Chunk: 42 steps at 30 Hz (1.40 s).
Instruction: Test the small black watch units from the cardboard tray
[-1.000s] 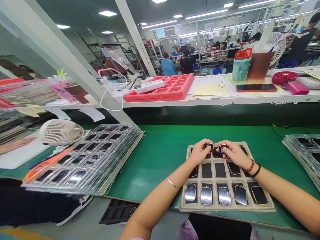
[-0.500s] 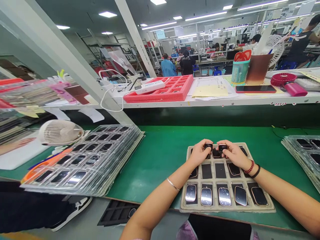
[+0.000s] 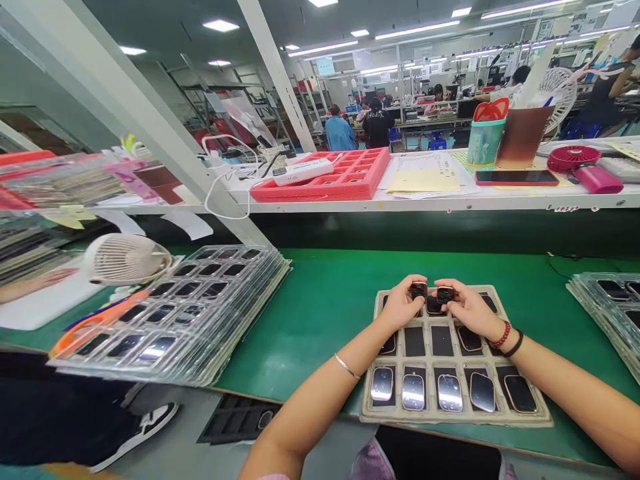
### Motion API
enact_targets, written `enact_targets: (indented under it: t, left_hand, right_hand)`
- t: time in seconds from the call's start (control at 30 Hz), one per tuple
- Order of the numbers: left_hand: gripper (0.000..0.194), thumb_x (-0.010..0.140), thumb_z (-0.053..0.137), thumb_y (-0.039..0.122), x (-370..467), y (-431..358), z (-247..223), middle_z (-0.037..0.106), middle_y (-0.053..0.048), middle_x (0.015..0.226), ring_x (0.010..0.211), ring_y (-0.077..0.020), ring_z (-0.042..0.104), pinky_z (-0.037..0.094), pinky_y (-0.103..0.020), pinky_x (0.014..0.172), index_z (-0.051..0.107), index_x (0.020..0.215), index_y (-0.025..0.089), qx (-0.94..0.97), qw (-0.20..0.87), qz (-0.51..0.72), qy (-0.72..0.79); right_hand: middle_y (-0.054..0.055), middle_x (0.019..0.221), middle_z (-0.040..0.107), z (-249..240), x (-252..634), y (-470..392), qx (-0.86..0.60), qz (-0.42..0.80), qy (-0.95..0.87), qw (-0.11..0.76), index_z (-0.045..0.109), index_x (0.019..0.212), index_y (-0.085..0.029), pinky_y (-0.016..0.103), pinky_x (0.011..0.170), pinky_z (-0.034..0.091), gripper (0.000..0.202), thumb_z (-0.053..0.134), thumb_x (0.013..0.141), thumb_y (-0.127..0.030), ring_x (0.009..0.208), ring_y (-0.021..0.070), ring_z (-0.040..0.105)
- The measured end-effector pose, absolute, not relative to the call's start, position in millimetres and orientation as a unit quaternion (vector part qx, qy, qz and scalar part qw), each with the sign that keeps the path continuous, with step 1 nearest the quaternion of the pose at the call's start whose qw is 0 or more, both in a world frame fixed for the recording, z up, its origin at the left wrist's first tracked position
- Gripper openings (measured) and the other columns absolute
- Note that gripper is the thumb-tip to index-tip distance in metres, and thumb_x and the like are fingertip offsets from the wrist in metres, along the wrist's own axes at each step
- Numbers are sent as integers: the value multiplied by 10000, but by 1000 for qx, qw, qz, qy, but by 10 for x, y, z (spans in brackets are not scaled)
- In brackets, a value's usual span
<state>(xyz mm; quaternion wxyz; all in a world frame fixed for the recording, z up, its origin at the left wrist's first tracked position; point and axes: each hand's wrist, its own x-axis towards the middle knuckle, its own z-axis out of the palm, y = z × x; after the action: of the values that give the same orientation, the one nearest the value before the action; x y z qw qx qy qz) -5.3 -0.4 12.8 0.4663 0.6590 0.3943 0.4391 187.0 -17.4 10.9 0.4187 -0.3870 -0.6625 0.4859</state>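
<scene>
Left hand [image 3: 403,304] pinching small watch [image 3: 419,289]; right hand [image 3: 466,308] likewise another; fingertips partly hidden; screens too small to read.

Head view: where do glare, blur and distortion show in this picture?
In the head view, glare whitens the three left watches in the tray's near row; the ceiling light burns out to white; the far-left stack on the shelf looks smeared and stretched.

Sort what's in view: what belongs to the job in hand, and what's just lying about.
In the job:
- left hand, holding one watch
- right hand, holding another watch
- beige tray beneath

Seemingly just lying about:
- white fan
- phone
- pink handheld fan
- teal cup
</scene>
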Motion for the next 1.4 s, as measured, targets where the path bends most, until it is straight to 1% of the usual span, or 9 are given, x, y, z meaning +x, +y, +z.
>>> enact_targets:
  t: [0.2,0.4,0.53,0.63,0.77,0.87,1.03,1.23,1.4]
  left_hand:
    - [330,737,531,117,-58,9,107,644,-70,918,848,-172,614,473,-263,736,544,1066,136,651,483,444,381]
    - [427,690,534,76,-57,-8,123,653,-63,926,799,-154,603,442,-224,650,527,1112,141,658,472,430,399]
    - [344,741,531,123,-65,4,98,645,-64,915,836,-160,601,460,-253,735,541,1084,137,659,473,444,380]
    - [370,734,518,110,-65,15,76,645,-67,932,827,-161,605,460,-254,720,540,1102,137,662,468,441,384]
    - [456,686,517,66,-58,14,77,651,-65,953,800,-153,606,442,-227,654,523,1135,145,659,471,434,394]
    - [442,693,535,79,-55,9,90,651,-60,939,811,-152,601,444,-228,672,526,1130,148,658,467,440,394]
    - [319,745,530,131,-60,13,94,642,-65,905,812,-156,597,462,-253,724,555,1063,133,660,472,445,379]
    - [457,687,529,75,-57,11,90,642,-60,942,683,-118,559,424,-208,588,522,1138,145,662,474,423,398]
    - [345,740,544,133,-61,9,99,631,-69,877,738,-134,569,458,-239,679,551,1085,121,652,484,447,375]
  right_hand:
    - [86,1050,642,119,1882,-180,-381,498,-671,395,511,1177,-183,349,732,553,401,451,781,-169,734,159,643]
    - [89,1129,615,84,1879,-165,-377,485,-666,422,499,1203,-198,356,790,544,478,484,727,-151,789,164,643]
    - [94,1128,613,83,1883,-160,-387,482,-670,411,509,1185,-187,354,764,544,422,467,766,-166,753,157,642]
    - [93,1111,619,76,1882,-159,-386,489,-668,408,505,1183,-184,349,754,550,417,463,769,-157,746,154,644]
    - [83,1119,620,42,1875,-148,-372,479,-671,427,494,1210,-202,346,801,548,476,488,740,-128,855,174,643]
    - [84,1143,613,38,1878,-145,-372,466,-680,427,494,1218,-206,351,834,536,474,501,750,-126,960,195,624]
    - [80,1068,629,65,1885,-157,-383,479,-676,409,503,1190,-190,345,745,552,394,456,799,-160,723,148,637]
    - [72,1137,599,41,1879,-153,-372,459,-686,425,494,1213,-210,351,836,530,485,474,739,-107,873,169,629]
    - [79,1089,621,67,1886,-160,-376,474,-680,415,500,1201,-198,351,774,539,433,472,772,-141,802,165,629]
